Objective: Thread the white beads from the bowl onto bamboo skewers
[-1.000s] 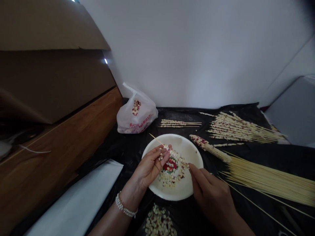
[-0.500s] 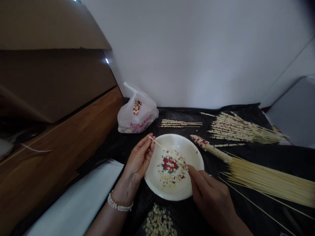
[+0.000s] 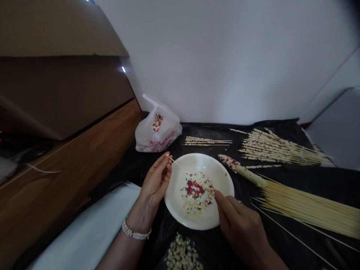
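A white plate with a red flower print holds a heap of pale corn kernels. My left hand sits at the plate's left rim, fingers pinched on the tip of a thin bamboo skewer that slants across the plate with kernels threaded on it. My right hand rests at the plate's right side, fingers closed on the skewer's other end among the kernels.
A black sheet covers the table. A corn cob, a bundle of bare skewers, finished kernel skewers and a few more of those lie behind. A white plastic bag stands at the back; loose kernels lie near me.
My left hand has slid left along the skewer from the kernel heap to the skewer's tip at the plate's rim. My right hand has stayed in place.
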`<state>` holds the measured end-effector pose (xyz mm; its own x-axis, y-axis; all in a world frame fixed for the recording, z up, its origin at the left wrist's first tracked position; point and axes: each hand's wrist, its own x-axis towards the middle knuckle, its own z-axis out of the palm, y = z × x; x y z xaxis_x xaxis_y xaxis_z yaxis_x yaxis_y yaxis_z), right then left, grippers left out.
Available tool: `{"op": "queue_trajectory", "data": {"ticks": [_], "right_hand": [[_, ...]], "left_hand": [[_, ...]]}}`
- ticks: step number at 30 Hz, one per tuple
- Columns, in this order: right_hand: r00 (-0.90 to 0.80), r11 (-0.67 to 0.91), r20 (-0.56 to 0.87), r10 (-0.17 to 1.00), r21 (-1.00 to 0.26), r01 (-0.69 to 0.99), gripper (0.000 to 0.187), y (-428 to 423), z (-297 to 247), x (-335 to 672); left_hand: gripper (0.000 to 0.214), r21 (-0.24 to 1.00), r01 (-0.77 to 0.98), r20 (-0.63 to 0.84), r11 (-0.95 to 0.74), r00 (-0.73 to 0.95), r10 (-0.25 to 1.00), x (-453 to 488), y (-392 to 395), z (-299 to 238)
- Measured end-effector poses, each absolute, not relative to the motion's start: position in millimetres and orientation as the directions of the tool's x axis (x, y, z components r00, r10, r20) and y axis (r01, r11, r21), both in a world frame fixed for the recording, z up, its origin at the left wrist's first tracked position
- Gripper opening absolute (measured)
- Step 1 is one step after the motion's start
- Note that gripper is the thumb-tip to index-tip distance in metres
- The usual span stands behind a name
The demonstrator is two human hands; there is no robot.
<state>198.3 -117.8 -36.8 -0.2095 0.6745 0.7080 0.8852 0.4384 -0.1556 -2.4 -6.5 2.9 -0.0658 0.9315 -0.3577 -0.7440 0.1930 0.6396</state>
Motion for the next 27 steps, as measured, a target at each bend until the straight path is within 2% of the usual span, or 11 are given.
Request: {"op": "queue_trajectory", "data": {"ticks": [7,27], "right_hand": [[-0.216,0.421,0.709,0.671,-0.125,0.898,0.033,-117.5,-37.9,198.7],[-0.206,0.427,0.708,0.675,-0.147,0.892,0.032,-117.6,-38.4,198.1]], "left_hand": [[0.021,0.641,-0.743,-0.366,0.194,-0.074,0.928,-1.3,-7.1,2.3],[0.021,0.655,-0.733,-0.364,0.183,-0.093,0.927,-1.2,-6.5,-1.3]]}}
